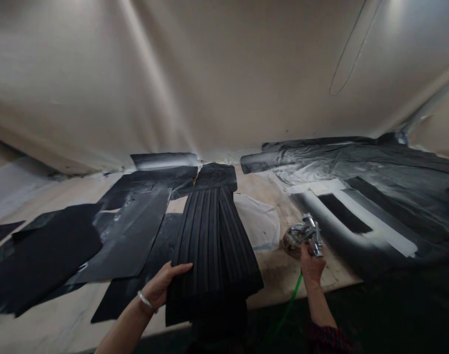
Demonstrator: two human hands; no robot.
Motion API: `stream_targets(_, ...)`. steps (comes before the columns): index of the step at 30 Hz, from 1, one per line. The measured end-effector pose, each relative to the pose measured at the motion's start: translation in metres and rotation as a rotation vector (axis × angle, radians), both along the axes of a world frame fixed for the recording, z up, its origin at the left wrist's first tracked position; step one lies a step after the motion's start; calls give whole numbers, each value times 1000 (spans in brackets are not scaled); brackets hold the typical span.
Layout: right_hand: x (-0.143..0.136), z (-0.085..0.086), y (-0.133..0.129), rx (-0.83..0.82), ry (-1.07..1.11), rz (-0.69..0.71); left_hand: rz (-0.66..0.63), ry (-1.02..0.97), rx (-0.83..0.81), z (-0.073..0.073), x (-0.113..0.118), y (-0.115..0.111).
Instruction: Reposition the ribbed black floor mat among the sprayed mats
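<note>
Holding the ribbed black panel steady at its near left edge, my left hand lies mostly flat, fingers spread along the rim rather than curled round it, a bracelet at the wrist. My right hand is wrapped tight on the spray gun, nozzle up and off to the right of the panel, with the green hose trailing down from it past my forearm. The panel sits right in front of me on the pale worktop, its near end hanging over the edge, its ribs running away from me. To do this well, I reckon I want the left fingers kept at the very border so they stay out of the spray path, and the gun brought over square to the ribs, moving along their length so the grooves fill evenly. Beyond it, flat black sheets overlap to the left, a clear plastic piece lies just right, and further off black-sprayed sheeting with pale masked strips runs to the back wall.
</note>
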State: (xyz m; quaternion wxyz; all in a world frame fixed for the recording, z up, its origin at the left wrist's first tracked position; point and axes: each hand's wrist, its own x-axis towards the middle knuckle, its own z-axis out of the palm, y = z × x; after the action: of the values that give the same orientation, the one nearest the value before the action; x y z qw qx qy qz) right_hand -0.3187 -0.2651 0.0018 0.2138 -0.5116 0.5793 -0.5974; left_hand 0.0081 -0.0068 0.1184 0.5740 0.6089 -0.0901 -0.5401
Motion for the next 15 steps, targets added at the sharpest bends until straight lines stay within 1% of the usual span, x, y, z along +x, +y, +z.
stream_targets(2,-5,-7,26,46,-12,-99,-13,15,-25,-1,2,1)
stream_targets(4,-4,-11,58,177,-53,-241,-23,24,-54,-3,4,1)
stream_targets(5,0,-11,72,262,-97,-273,-29,26,-65,-4,4,2)
stream_targets(6,7,-9,82,320,-139,-201,-34,26,-75,-5,5,2)
stream_targets(7,17,-4,89,355,-175,-11,-35,24,-83,-6,5,2)
stream_targets(8,29,4,91,370,-209,239,-33,22,-93,-6,5,3)
stream_targets(9,43,14,89,388,-236,484,-30,19,-105,-6,4,3)
stream_targets(10,59,26,85,413,-266,682,-27,18,-118,-5,4,3)
stream_targets(11,74,38,81,455,-295,828,-26,19,-130,-3,4,4)
stream_targets(13,104,59,75,573,-348,1054,-25,27,-154,3,1,4)
stream_targets(15,129,72,80,626,-332,1231,-27,39,-201,11,-4,3)
